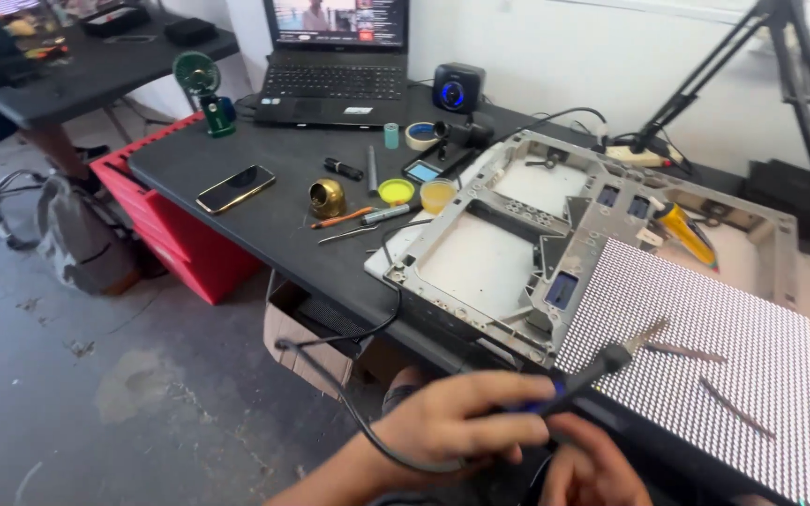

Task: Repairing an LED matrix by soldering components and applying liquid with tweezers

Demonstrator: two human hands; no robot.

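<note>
My left hand (452, 422) fingers wrapped round soldering iron (581, 375), tip over LED panel (705, 375) edge, right hand (588, 468) partly cut off btm, grip can't tell, cable (349, 375) trailing off desk.

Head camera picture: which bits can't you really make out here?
- Right hand: cut off by the bottom edge; its grip is unclear.
- Soldering iron handle: hidden inside the left hand.
- Laptop screen: cut by the top edge, too small.
- LED panel: right corner cropped.
</note>
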